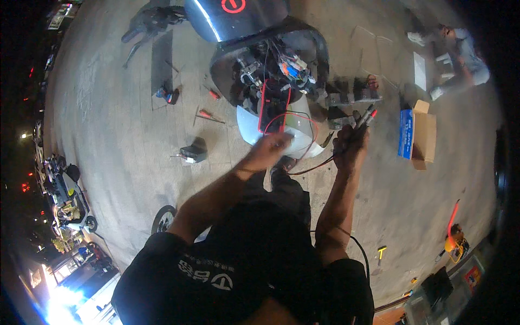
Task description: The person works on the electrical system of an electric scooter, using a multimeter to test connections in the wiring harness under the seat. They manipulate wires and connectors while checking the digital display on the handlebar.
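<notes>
My left hand point(270, 150), blurred by motion, is just below a black, red-edged handheld meter point(274, 103); its fingers cannot be made out. The meter rests on the white lower part point(248, 123) of an opened scooter. A thin red lead point(316, 130) loops from near the meter toward my hands. To the right, my right hand point(350, 145) is closed around a slim, pen-like grey tool with a red end point(372, 112), perhaps a test probe. Dark cable runs from this hand back toward my legs. Above the meter, bundled wires and connectors point(292, 67) hang out of the scooter's dark body point(317, 46).
Red-handled tools point(206, 114) and a small black part point(192, 151) lie on the left floor. Dark boxy parts point(365, 89) sit right of the scooter, with an open blue cardboard box point(421, 135) beyond. Another person point(463, 65) is at the upper right. A yellow-handled tool point(382, 251) lies lower right.
</notes>
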Action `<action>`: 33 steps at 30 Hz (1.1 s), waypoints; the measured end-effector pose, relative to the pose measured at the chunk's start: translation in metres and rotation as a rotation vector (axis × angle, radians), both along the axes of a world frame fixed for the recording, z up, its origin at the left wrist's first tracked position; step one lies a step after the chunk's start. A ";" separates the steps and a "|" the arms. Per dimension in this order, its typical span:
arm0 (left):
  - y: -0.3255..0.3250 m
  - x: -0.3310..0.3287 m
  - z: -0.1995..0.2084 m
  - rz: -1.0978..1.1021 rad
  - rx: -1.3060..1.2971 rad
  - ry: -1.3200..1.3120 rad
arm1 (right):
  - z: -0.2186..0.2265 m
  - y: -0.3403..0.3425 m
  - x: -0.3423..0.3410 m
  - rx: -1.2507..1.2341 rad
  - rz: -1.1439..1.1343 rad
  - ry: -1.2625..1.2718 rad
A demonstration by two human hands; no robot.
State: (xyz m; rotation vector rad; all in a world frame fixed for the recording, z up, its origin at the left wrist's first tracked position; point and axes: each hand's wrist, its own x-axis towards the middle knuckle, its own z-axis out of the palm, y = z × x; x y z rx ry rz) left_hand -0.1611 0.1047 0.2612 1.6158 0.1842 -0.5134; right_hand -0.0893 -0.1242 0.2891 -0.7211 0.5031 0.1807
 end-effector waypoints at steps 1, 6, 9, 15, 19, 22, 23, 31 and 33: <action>0.008 0.021 -0.004 0.128 0.039 -0.006 | 0.001 0.002 -0.004 0.003 0.021 0.004; 0.027 0.133 -0.024 0.696 -0.387 -0.036 | -0.014 0.009 -0.023 -0.075 0.198 -0.016; 0.022 0.170 -0.034 0.680 -0.336 -0.039 | -0.023 0.013 -0.033 -0.075 0.238 0.036; 0.018 0.189 -0.043 0.658 -0.206 0.001 | -0.040 0.031 -0.029 -0.142 0.275 0.043; 0.019 0.190 -0.046 0.643 -0.138 -0.076 | -0.055 0.047 -0.007 -0.232 0.299 0.056; 0.022 0.186 -0.048 0.676 -0.165 -0.092 | -0.066 0.061 0.019 -0.167 0.332 -0.080; 0.024 0.184 -0.049 0.618 -0.081 -0.111 | -0.071 0.069 0.029 -0.353 0.291 -0.181; 0.023 0.183 -0.065 0.511 0.402 -0.335 | -0.090 0.115 0.099 -1.187 0.111 -0.525; 0.022 0.189 -0.068 0.483 0.405 -0.334 | -0.090 0.119 0.110 -1.270 0.147 -0.489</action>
